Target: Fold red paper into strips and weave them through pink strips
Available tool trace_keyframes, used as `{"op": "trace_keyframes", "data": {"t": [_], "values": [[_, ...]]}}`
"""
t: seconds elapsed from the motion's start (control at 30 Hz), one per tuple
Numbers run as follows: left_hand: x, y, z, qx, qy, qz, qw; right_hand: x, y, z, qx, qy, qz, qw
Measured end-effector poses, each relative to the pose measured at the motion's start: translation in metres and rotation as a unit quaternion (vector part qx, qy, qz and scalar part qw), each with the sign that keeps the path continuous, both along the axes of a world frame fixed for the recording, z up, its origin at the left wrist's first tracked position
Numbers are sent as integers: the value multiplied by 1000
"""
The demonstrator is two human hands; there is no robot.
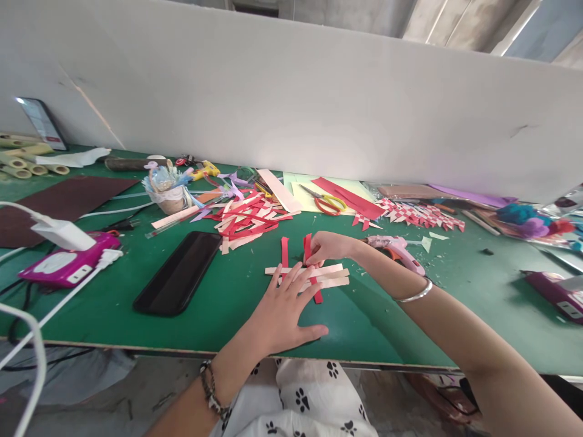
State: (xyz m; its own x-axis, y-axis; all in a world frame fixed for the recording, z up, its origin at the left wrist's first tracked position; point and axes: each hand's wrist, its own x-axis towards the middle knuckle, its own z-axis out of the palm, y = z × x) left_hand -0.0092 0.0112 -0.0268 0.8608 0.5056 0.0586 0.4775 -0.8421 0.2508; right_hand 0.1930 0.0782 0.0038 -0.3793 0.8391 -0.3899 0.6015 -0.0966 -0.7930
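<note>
Pale pink paper strips (336, 277) lie crosswise on the green table, interlaced with two red paper strips (285, 247). My left hand (285, 309) rests flat over them with its fingers spread, hiding part of the crossing. At the far side my right hand (328, 247) pinches the right-hand red strip (308, 243) near its upper end; its lower end sticks out below the pale strips. Beyond my hands is a loose pile of red and pale strips (250, 218). Several woven red-and-white checked pieces (419, 213) lie at the back right.
A black phone (180, 273) lies left of my hands. A pink glue gun (401, 250) is beside my right forearm. Yellow-handled scissors (328, 202) rest on paper sheets at the back. Purple power sockets (68, 261) with white cables sit at the left, near the table's front edge (150, 350).
</note>
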Motion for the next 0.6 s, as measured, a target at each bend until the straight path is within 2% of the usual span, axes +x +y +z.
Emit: {"op": "trace_keyframes", "data": {"t": [0.2, 0.43, 0.5, 0.6], "values": [[0, 0, 1, -13, 8, 2, 1000, -6, -6, -12, 56, 40, -62, 996], [-2, 0, 5, -3, -17, -1, 1000, -9, -10, -14, 61, 63, -76, 993], [-8, 4, 7, 9, -49, 24, 998, -7, -10, -14, 45, 68, -71, 994], [-19, 12, 7, 35, -77, 124, 989, -3, -11, -14, 29, 69, -69, 995]]}}
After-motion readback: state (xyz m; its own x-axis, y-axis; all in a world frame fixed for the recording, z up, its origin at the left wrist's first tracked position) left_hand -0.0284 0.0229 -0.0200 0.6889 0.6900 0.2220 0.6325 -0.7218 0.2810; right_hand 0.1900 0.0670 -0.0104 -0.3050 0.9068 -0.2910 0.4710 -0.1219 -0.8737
